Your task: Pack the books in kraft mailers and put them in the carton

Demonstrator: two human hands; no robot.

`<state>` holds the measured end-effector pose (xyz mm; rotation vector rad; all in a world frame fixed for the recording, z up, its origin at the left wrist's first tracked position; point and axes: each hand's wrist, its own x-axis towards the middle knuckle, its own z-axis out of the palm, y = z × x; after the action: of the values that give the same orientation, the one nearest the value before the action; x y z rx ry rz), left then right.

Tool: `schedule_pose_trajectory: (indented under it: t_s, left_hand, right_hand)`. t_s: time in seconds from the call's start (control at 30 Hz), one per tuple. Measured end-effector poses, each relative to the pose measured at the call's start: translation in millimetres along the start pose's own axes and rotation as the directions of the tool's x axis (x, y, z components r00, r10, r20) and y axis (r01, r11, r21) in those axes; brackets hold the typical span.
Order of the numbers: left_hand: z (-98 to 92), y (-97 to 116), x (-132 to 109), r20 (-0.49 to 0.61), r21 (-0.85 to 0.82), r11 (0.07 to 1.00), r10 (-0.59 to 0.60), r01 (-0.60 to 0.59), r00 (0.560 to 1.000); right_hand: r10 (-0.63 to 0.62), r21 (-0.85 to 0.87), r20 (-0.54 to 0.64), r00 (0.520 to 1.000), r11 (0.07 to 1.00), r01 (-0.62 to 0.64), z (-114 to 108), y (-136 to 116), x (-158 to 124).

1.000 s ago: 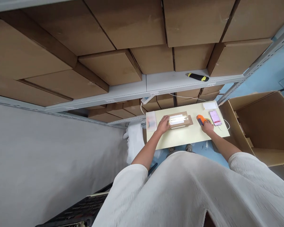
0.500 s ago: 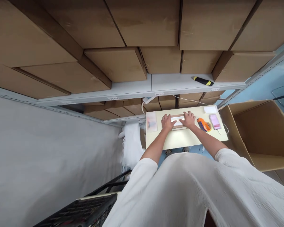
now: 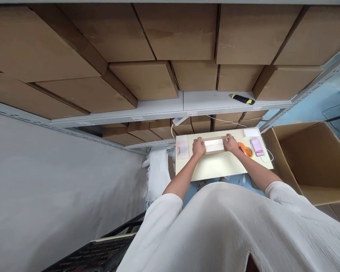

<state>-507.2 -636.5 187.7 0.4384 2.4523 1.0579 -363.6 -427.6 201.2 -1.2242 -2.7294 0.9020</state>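
Observation:
A small flat cardboard box with a white, shiny middle is between my two hands, over the pale yellow table. My left hand grips its left end with fingers curled round the edge. At the opposite end, my right hand is closed on the box in the same way. Just right of that hand lies an orange tape dispenser. I cannot tell whether the box rests on the table or is slightly raised.
Cardboard boxes fill the shelf ahead, where a yellow-black utility knife lies. A pink-screened phone, a white block and a clear packet are on the table. A large open carton stands at right.
My hands have slid outward from the middle of the box to its two ends, and the fingers have closed round them. More of the white middle shows. The view has shifted slightly.

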Motion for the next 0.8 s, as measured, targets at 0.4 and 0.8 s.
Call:
schedule_pose_trajectory:
  t_s: [0.4,0.8]
  left_hand:
    - [-5.4,-5,-39,-0.055,0.041,0.999,-0.029,0.031,0.998]
    - [20.7,-39,-34,0.039,-0.089,0.992,-0.085,0.088,0.996]
  right_hand:
    - [-0.02,0.14,0.015,1.0,0.99,0.017,1,16,-37]
    - [-0.006,0.215,0.079,0.997,0.977,-0.011,18,36,-35]
